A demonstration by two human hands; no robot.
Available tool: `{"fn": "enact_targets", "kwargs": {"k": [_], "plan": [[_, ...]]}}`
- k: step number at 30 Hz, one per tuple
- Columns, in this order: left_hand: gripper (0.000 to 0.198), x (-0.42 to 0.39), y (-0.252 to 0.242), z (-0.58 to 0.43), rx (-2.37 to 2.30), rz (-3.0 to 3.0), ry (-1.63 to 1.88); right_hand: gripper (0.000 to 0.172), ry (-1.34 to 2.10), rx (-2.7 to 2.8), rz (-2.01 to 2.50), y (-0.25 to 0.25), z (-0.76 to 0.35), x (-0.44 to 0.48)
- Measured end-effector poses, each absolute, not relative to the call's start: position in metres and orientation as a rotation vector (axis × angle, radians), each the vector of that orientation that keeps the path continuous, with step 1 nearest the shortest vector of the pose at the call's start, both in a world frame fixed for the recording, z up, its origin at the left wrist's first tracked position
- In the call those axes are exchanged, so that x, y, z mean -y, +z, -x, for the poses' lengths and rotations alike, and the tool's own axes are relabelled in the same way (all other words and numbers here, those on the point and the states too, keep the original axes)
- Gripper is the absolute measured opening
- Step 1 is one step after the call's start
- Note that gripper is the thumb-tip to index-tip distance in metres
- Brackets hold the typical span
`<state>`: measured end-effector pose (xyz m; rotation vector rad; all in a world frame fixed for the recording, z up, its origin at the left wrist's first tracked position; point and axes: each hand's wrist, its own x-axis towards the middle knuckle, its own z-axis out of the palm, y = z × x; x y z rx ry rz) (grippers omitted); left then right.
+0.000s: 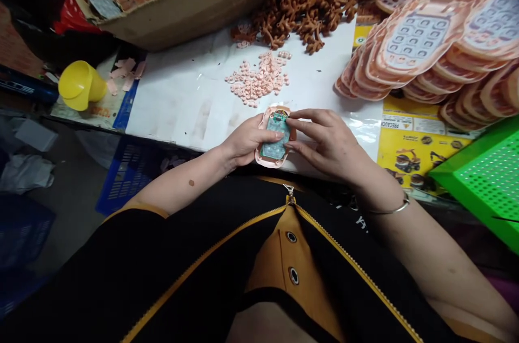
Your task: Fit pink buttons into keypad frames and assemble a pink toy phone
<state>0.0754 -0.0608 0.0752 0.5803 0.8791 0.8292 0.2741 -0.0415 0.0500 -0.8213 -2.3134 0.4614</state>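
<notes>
A pink plastic shell point(263, 158) with a green circuit board point(274, 149) inside it is held low over the front edge of the white work surface. My left hand point(245, 140) grips the shell from its left side, the thumb lying across the board. On the other side, my right hand point(324, 140) has its fingertips at the right edge of the board and shell, fingers apart and slightly bent. Just beyond the shell lies a loose heap of small pink pieces point(261, 79).
Brown figure-like parts point(304, 5) are piled at the back, beside a cardboard box point(203, 5). Pink shells with keypads point(419, 40) are stacked at the right, above a green perforated basket point(486, 180). A yellow cup point(83, 85) stands at the left.
</notes>
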Motion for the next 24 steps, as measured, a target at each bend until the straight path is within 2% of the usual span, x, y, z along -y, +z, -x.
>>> {"fn": "enact_targets", "kwargs": {"k": [13, 19, 24], "plan": [[0.047, 0.057, 0.074, -0.074, -0.856, -0.578, 0.797, 0.035, 0.426, 2.273, 0.879, 0.044, -0.27, 0.047], [0.05, 0.057, 0.071, -0.072, -0.855, -0.577, 0.809, 0.034, 0.369, 2.25, 0.865, 0.039, -0.263, 0.046], [0.045, 0.059, 0.081, -0.074, -0.841, -0.67, 0.737, 0.046, 0.268, 2.207, 0.924, 0.061, -0.287, 0.067]]}}
